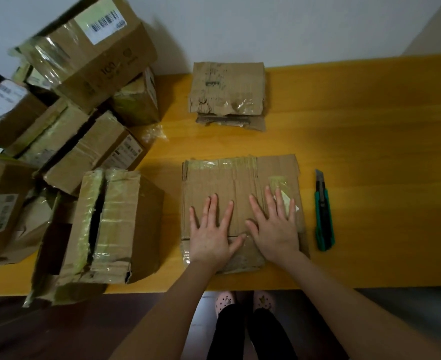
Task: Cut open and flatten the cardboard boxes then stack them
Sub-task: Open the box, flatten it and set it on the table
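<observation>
With my left hand [209,229] and right hand [273,224] spread flat, gripping nothing, on the flattened box [240,183] lying on the surface [370,152], I should press evenly along its creases before stacking.

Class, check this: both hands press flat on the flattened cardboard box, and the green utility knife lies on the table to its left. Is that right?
No: the head view shows the green utility knife lying on the table right of the flattened cardboard box, not left. The left hand and right hand do press flat on it.
</observation>
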A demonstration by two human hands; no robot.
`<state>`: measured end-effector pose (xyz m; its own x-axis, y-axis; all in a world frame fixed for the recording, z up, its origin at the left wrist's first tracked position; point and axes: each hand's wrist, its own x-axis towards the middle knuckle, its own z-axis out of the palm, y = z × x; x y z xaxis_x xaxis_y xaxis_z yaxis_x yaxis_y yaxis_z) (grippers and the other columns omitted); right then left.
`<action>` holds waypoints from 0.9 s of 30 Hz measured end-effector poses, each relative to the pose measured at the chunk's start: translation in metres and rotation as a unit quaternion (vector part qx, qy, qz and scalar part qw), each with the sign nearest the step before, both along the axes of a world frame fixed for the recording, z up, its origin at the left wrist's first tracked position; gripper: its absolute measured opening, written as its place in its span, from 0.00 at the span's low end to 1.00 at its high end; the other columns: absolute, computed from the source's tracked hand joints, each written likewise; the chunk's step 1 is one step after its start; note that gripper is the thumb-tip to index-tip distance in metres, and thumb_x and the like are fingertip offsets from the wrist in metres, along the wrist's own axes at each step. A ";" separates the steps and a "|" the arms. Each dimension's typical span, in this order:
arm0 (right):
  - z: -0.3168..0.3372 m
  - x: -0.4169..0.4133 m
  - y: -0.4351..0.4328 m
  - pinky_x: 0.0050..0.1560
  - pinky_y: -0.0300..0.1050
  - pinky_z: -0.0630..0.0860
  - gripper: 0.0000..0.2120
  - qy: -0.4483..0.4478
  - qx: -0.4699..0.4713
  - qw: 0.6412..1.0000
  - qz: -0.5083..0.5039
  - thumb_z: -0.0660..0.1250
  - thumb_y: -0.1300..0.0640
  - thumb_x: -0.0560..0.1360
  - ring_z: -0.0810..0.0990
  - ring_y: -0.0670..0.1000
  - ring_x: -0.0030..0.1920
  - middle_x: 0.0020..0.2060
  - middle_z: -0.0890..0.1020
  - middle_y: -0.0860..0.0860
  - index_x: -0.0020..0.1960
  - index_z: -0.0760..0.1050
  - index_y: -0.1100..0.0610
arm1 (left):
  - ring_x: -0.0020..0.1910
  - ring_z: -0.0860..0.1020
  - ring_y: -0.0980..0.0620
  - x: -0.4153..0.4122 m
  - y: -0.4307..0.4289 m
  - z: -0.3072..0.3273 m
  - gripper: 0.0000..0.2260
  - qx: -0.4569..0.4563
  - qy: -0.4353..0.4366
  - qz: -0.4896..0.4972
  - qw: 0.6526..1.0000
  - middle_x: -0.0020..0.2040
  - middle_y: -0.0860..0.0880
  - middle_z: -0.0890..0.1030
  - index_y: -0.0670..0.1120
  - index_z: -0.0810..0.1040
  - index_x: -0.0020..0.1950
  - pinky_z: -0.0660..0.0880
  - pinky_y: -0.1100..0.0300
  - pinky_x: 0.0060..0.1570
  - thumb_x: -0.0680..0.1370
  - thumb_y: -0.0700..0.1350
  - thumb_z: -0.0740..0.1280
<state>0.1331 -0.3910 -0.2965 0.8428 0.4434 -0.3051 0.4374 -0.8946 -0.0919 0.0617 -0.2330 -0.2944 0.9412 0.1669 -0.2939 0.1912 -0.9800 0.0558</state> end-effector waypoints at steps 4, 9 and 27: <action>-0.005 0.000 0.002 0.72 0.63 0.34 0.30 -0.020 -0.003 1.000 -0.001 0.37 0.35 0.77 0.30 0.57 0.75 0.76 0.35 0.54 0.75 0.35 0.44 | 0.74 0.30 0.47 0.001 0.000 -0.003 0.36 -0.002 0.001 -0.001 1.000 0.76 0.45 0.30 0.57 0.30 0.74 0.30 0.38 0.70 0.72 0.73 0.33; 0.004 0.000 0.002 0.72 0.62 0.33 0.30 0.007 -0.003 1.000 0.003 0.39 0.35 0.78 0.30 0.56 0.75 0.76 0.33 0.54 0.75 0.34 0.44 | 0.76 0.33 0.47 0.002 0.000 0.003 0.36 -0.008 0.023 -0.005 1.000 0.76 0.45 0.30 0.57 0.31 0.75 0.32 0.39 0.71 0.71 0.73 0.33; 0.101 0.038 -0.013 0.49 0.54 0.79 0.38 0.087 0.279 0.859 -0.420 0.68 0.60 0.75 0.78 0.60 0.53 0.61 0.76 0.57 0.77 0.50 0.45 | 0.61 0.76 0.41 0.056 0.027 0.114 0.19 -0.274 -0.180 0.431 0.841 0.63 0.43 0.77 0.47 0.64 0.73 0.75 0.48 0.54 0.82 0.47 0.60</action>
<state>0.1707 -0.4037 -0.1959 0.9007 -0.1802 -0.3954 -0.4036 -0.6839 -0.6077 0.1180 -0.2059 -0.1809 0.5844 0.7653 -0.2696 0.6909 -0.2951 0.6600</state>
